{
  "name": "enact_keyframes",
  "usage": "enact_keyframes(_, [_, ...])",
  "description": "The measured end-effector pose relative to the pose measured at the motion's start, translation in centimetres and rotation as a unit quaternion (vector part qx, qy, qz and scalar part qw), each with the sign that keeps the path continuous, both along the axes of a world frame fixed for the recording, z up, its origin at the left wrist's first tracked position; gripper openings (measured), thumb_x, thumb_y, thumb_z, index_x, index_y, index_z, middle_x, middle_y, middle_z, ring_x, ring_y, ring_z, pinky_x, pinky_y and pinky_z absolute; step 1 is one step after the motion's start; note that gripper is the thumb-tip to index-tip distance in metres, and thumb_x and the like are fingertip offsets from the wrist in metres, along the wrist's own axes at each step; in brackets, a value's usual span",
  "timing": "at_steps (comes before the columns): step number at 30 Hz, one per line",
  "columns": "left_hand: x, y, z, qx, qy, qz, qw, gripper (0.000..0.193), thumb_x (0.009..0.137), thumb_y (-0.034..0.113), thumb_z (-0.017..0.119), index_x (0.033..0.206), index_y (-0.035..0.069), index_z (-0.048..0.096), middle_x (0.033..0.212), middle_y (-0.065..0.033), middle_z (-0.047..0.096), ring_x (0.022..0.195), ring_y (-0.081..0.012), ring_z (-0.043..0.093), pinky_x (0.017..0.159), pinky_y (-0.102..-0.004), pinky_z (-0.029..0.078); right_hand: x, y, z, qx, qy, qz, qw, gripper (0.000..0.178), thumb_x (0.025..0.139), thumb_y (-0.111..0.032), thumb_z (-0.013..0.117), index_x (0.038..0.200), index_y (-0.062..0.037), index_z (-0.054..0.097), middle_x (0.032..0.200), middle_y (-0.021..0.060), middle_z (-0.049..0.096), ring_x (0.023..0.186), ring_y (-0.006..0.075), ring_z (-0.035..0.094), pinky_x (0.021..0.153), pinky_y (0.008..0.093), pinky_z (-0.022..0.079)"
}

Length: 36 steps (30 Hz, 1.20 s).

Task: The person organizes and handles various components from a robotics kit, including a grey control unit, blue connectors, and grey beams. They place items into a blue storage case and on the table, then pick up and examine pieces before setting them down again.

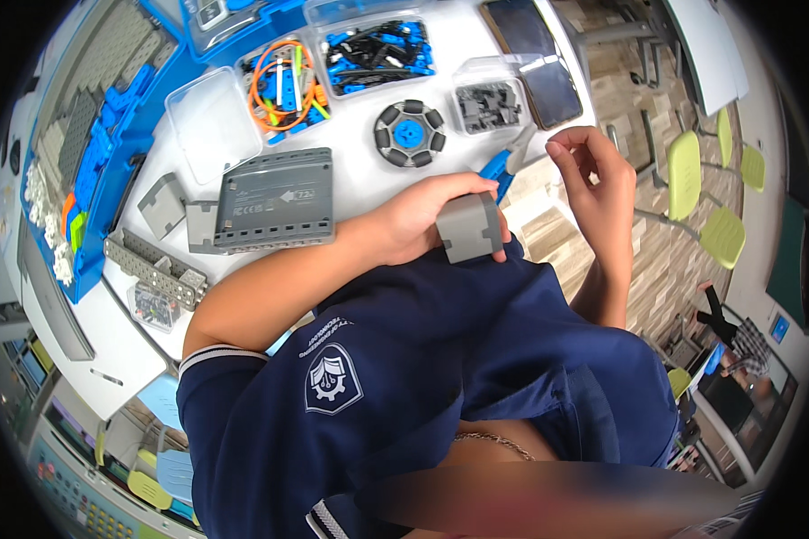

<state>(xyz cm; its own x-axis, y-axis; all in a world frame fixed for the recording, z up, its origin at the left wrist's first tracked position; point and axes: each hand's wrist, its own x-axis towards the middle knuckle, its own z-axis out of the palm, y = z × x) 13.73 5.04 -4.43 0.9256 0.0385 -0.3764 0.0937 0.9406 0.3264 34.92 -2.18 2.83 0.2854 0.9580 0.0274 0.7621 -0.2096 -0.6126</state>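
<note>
My left hand (422,211) is closed around a grey plastic block (469,229) with a notched edge, held in front of my shirt at the table's near edge. My right hand (595,171) is raised to the right, apart from the block. Its fingers are curled, with thumb and forefinger close together; whatever may lie between them is too small to make out. Just beyond the left hand is a blue and grey tool-like piece (502,169), partly hidden. A dark grey rectangular electronics box (279,193) lies beside my left forearm.
A black-and-grey roller wheel (409,134), tubs of blue and black connectors (379,58) and grey parts (487,106), and a phone (548,88) lie across the table. A blue parts bin (144,144) stands left. Green chairs (683,175) are right.
</note>
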Motion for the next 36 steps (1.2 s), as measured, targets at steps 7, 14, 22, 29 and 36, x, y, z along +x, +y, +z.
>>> enact_keyframes(7, [0.1, -0.6, -0.8, 0.023, -0.027, -0.004, 0.999, 0.031, 0.103, 0.034, 0.052, 0.099, 0.006, 0.063, 0.100, -0.0183, 0.073, 0.091, -0.0331, 0.074, 0.088, -0.0411, 0.056, 1.2, -2.9, -2.2, -0.261, 0.280, 0.025, 0.923, 0.039, 0.111, -0.030, 0.048, 0.106, 0.0029, 0.069, 0.079, 0.0063, 0.070, 0.057, 0.0096, 0.060, 0.051, 0.0226, 0.044])
enact_keyframes(14, [0.2, -0.6, -0.7, 0.056, -0.007, -0.019, 0.998, 0.035, 0.104, 0.037, 0.054, 0.106, 0.002, 0.061, 0.099, -0.0165, 0.073, 0.088, -0.0294, 0.074, 0.083, -0.0383, 0.057, 3.5, 0.8, 3.6, -0.046, 0.192, -0.025, 0.980, 0.022, 0.104, -0.019, 0.063, 0.103, 0.0018, 0.071, 0.076, 0.0043, 0.068, 0.062, 0.0072, 0.059, 0.054, 0.0215, 0.042])
enact_keyframes(22, [0.7, -0.9, -0.5, 0.122, -0.002, -0.006, 0.993, 0.047, 0.104, 0.047, 0.056, 0.118, 0.002, 0.057, 0.100, -0.0088, 0.072, 0.092, -0.0186, 0.069, 0.087, -0.0310, 0.053, -1.8, 8.9, 8.9, 0.103, -0.015, 0.238, 0.966, 0.013, 0.089, -0.007, 0.075, 0.099, -0.0002, 0.074, 0.080, 0.0090, 0.070, 0.067, 0.0176, 0.062, 0.063, 0.0297, 0.048])
enact_keyframes(29, [1.0, -1.0, -1.7, 0.248, -0.013, -0.039, 0.968, 0.062, 0.094, 0.046, 0.072, 0.141, 0.008, 0.057, 0.127, -0.0039, 0.063, 0.119, -0.0135, 0.055, 0.105, -0.0284, 0.040, -4.0, 10.4, 8.3, -0.015, 0.004, 0.489, 0.872, 0.020, 0.085, -0.014, 0.077, 0.101, -0.0033, 0.073, 0.081, 0.0124, 0.067, 0.076, 0.0331, 0.068, 0.068, 0.0423, 0.054])
enact_keyframes(36, [0.9, -0.7, -1.2, 0.258, 0.007, -0.025, 0.966, 0.049, 0.094, 0.047, 0.070, 0.123, 0.008, 0.064, 0.114, -0.0015, 0.065, 0.111, -0.0117, 0.055, 0.100, -0.0255, 0.039, -4.1, 11.5, 10.3, 0.055, -0.011, 0.473, 0.879, 0.024, 0.081, -0.018, 0.080, 0.100, -0.0033, 0.075, 0.081, 0.0104, 0.067, 0.071, 0.0275, 0.069, 0.061, 0.0383, 0.053])
